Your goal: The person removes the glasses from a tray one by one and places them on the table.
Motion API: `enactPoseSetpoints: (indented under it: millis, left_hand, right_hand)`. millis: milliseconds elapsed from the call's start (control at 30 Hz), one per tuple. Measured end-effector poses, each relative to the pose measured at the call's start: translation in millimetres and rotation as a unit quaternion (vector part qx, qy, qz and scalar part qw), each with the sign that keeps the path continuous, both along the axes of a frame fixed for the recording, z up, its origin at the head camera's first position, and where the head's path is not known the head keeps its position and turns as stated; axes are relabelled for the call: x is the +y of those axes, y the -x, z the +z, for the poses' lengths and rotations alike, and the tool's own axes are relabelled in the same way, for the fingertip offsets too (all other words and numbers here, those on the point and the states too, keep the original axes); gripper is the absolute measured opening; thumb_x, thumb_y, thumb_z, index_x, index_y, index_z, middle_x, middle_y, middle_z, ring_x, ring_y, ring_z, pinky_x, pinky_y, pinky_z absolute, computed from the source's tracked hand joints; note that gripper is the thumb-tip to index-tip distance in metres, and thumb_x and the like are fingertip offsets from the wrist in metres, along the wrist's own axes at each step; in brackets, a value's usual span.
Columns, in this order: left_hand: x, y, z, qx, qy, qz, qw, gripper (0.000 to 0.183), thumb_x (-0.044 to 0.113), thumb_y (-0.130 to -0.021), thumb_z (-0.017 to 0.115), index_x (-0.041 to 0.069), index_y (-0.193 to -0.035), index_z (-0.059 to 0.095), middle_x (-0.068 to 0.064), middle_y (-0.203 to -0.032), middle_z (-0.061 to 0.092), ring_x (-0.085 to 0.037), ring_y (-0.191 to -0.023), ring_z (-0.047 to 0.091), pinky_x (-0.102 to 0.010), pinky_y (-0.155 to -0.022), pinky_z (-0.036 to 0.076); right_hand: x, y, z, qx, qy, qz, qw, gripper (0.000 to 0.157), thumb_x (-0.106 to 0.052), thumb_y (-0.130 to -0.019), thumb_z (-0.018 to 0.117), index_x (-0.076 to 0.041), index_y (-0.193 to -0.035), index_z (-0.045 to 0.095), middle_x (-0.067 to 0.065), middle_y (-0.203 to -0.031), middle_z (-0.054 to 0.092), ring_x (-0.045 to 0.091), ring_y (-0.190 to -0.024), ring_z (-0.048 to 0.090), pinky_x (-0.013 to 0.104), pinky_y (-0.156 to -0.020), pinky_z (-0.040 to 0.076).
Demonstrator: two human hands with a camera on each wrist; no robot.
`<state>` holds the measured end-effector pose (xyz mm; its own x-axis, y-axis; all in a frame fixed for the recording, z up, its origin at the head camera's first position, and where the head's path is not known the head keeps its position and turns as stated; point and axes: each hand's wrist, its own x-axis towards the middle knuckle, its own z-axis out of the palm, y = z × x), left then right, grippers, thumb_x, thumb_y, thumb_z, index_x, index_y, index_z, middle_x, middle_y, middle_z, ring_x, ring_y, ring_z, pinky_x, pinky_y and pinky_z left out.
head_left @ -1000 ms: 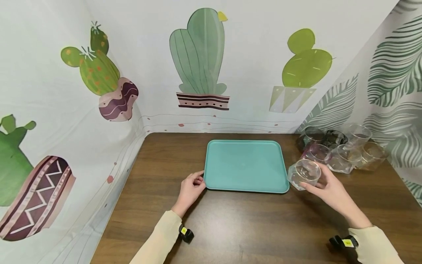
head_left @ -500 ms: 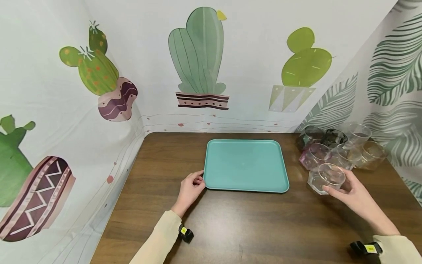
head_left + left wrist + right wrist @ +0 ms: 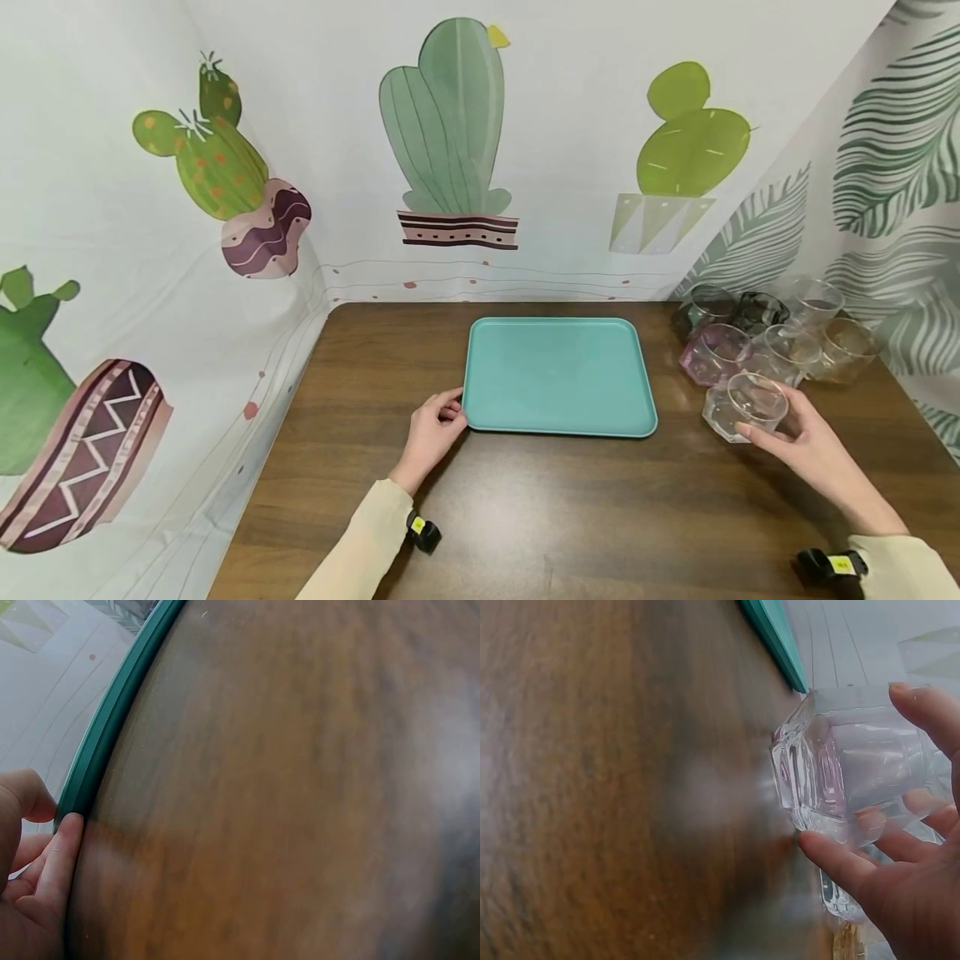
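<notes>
A flat teal tray [image 3: 558, 377] lies on the wooden table. At its near left corner my left hand [image 3: 431, 433] pinches the edge, and the left wrist view shows the thumb tip against the tray rim [image 3: 101, 742] with a finger bent close to it. Right of the tray, my right hand [image 3: 798, 429] grips a clear drinking glass [image 3: 726, 412] with a heavy angular base. The right wrist view has that glass [image 3: 840, 769] between thumb and fingers, its base close over the table.
Several glasses cluster at the back right, just behind the held one: a pink one [image 3: 701, 362], clear ones [image 3: 780, 367], dark ones [image 3: 761, 315] and an amber one [image 3: 843, 358]. Behind the table hangs a cactus-print cloth [image 3: 570, 167].
My right hand has carried the clear glass rightward, away from the tray's edge and toward the other glasses, slowing in the last half second. The left hand and tray have stayed put.
</notes>
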<state>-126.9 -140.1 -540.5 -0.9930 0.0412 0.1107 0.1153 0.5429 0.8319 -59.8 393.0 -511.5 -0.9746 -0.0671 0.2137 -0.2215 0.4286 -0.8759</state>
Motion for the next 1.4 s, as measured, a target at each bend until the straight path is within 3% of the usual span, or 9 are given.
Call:
enactPoseSetpoints:
  millis: [400, 733, 1000, 1100, 1400]
  left_hand:
    - [-1.4, 2.1, -0.3, 0.006, 0.005, 0.004, 1.0, 0.042, 0.002, -0.085, 0.067, 0.004, -0.126, 0.074, -0.002, -0.093, 0.069, -0.013, -0.084, 0.066, -0.021, -0.074, 0.056]
    - [1.0, 2.3, -0.3, 0.004, 0.002, 0.002, 1.0, 0.042, 0.002, -0.085, 0.067, 0.004, -0.126, 0.074, -0.003, -0.094, 0.069, -0.014, -0.085, 0.066, -0.022, -0.074, 0.056]
    - [1.7, 0.9, 2.6, 0.009, 0.001, 0.001, 1.0, 0.041, 0.002, -0.085, 0.067, 0.003, -0.125, 0.074, -0.004, -0.094, 0.069, -0.015, -0.085, 0.067, -0.022, -0.074, 0.057]
    - [0.8, -1.6, 5.2, 0.008, 0.002, 0.009, 0.9999, 0.04, 0.001, -0.085, 0.067, 0.003, -0.124, 0.074, -0.004, -0.093, 0.069, -0.016, -0.086, 0.067, -0.023, -0.074, 0.057]
    - [-3.4, -5.8, 16.5, 0.013, 0.023, 0.004, 0.9997, 0.039, 0.003, -0.089, 0.065, 0.005, -0.127, 0.073, -0.004, -0.096, 0.07, -0.015, -0.084, 0.068, -0.027, -0.077, 0.056]
  right_hand:
    - [-3.0, 0.7, -1.2, 0.019, 0.0, -0.013, 1.0, 0.076, 0.016, -0.087, 0.071, -0.008, -0.152, 0.04, -0.021, -0.129, 0.059, -0.013, -0.11, 0.059, 0.007, -0.082, 0.05]
    - [-1.1, -7.5, 17.0, 0.045, -0.04, -0.097, 0.993, 0.074, 0.011, -0.087, 0.075, 0.002, -0.151, 0.04, -0.026, -0.129, 0.046, -0.017, -0.112, 0.049, 0.002, -0.086, 0.045]
    - [-7.5, -17.2, 48.3, 0.06, -0.122, -0.183, 0.974, 0.064, -0.004, -0.086, 0.083, 0.005, -0.142, 0.053, -0.037, -0.116, 0.049, -0.023, -0.084, 0.054, 0.0, -0.074, 0.042]
    - [-15.7, -16.9, 58.0, 0.072, -0.126, -0.199, 0.969, 0.055, -0.006, -0.085, 0.083, 0.003, -0.134, 0.06, -0.036, -0.11, 0.054, -0.021, -0.083, 0.054, 0.0, -0.073, 0.04]
    - [-54.9, -8.3, 67.2, 0.14, -0.112, -0.167, 0.97, 0.038, 0.006, -0.083, 0.079, 0.003, -0.12, 0.069, -0.033, -0.104, 0.06, -0.018, -0.088, 0.056, 0.001, -0.074, 0.041]
